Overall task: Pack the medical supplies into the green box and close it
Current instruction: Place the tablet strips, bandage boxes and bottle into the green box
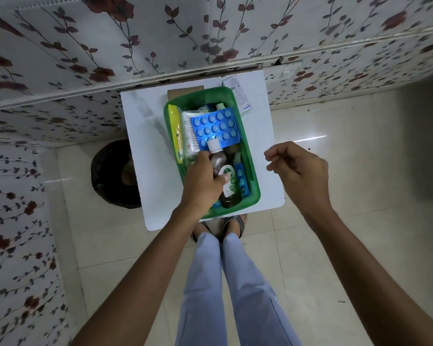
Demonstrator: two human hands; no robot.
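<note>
The green box (251,156) stands open on a small white table (145,136). My left hand (202,182) grips a dark brown bottle (223,176) with a white cap and a green-and-white label, lying inside the box. A blue blister pack of tablets (216,128) lies across the box behind the bottle, and a yellow packet (175,131) stands along the left wall beside a white packet (189,136). A second blue blister strip (243,179) sits by the right wall. My right hand (299,168) hovers over the table's right edge, fingers loosely curled, holding nothing.
A white paper leaflet (240,94) and a brown cardboard piece (183,94) lie behind the box. A black round bin (113,171) stands on the floor left of the table. Floral-papered walls close in at the back and left. My legs and sandals are below the table.
</note>
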